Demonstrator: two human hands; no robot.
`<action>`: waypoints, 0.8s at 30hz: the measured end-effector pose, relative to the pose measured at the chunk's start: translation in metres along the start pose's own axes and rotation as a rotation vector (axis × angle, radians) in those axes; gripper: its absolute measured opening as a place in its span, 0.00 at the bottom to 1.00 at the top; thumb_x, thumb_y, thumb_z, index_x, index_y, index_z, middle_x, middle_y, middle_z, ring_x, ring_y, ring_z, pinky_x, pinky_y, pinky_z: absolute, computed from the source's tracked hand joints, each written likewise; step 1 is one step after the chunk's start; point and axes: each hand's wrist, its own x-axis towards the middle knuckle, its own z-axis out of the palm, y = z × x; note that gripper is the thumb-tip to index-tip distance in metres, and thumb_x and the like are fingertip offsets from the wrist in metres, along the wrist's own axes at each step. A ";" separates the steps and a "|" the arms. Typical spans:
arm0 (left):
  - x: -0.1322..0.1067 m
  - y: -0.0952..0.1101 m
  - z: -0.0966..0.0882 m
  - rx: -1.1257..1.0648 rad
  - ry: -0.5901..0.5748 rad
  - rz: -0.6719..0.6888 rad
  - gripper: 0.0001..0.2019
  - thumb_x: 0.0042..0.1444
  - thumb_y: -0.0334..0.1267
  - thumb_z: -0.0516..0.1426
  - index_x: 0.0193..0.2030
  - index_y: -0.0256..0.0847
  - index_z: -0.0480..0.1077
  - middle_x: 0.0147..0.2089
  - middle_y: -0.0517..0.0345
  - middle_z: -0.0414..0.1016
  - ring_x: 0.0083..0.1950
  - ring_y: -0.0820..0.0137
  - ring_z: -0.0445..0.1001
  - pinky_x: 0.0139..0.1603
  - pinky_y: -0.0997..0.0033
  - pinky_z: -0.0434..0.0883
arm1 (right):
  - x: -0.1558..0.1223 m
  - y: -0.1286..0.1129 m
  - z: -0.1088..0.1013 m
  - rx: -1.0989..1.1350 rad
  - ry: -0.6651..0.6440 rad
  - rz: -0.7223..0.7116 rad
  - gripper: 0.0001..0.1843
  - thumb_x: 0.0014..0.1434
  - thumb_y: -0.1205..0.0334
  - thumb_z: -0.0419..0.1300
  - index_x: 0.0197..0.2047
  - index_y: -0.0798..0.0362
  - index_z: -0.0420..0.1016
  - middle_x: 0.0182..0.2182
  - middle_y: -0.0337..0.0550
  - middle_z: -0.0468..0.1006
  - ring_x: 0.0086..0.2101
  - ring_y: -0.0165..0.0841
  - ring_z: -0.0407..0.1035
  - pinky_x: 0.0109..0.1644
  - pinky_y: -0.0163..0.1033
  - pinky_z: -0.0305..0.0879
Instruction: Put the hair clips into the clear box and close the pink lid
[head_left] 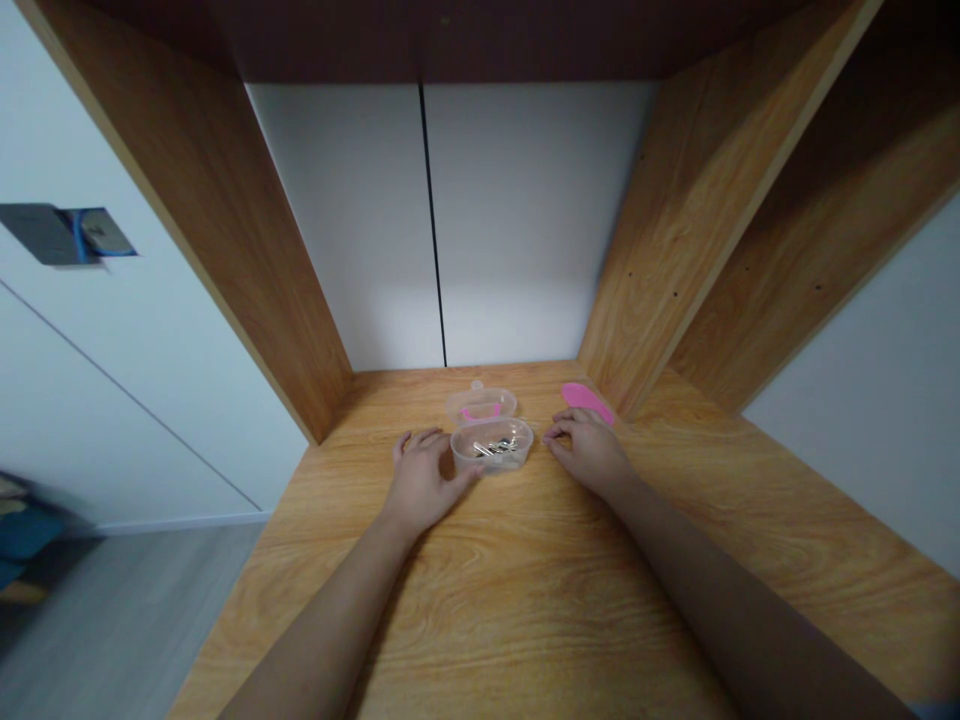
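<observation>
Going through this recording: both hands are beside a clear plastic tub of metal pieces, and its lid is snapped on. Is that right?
No, the lid is off. The head view shows the clear lid lying on the wooden shelf just beyond the open tub of metal pieces. The left hand and right hand are beside the tub, as you said.

The metal pieces (495, 447) in the clear plastic tub (487, 465) are too small to tell apart. A pink oval piece (583, 398) is partly hidden by the right fingers (561, 428); a blurred blue object (26, 530) is cut off at lower left.
</observation>
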 end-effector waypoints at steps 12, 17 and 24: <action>0.001 0.002 0.000 -0.033 0.038 -0.007 0.25 0.55 0.58 0.62 0.55 0.47 0.72 0.55 0.51 0.79 0.60 0.54 0.72 0.68 0.45 0.55 | -0.003 -0.020 -0.015 0.258 0.219 -0.183 0.11 0.64 0.62 0.57 0.43 0.50 0.81 0.45 0.49 0.79 0.49 0.41 0.71 0.58 0.49 0.66; 0.000 0.004 0.000 -0.049 0.075 0.000 0.25 0.53 0.57 0.64 0.55 0.48 0.72 0.54 0.53 0.79 0.58 0.56 0.73 0.68 0.45 0.54 | -0.008 -0.034 -0.021 0.354 0.167 -0.359 0.09 0.65 0.61 0.58 0.43 0.47 0.80 0.42 0.46 0.81 0.46 0.39 0.72 0.54 0.48 0.68; 0.000 0.005 -0.001 -0.079 0.077 0.025 0.25 0.52 0.54 0.65 0.53 0.48 0.71 0.54 0.54 0.79 0.57 0.56 0.74 0.69 0.45 0.52 | -0.012 -0.037 -0.026 0.327 0.105 -0.466 0.15 0.59 0.69 0.57 0.46 0.46 0.80 0.43 0.44 0.82 0.46 0.40 0.71 0.54 0.49 0.66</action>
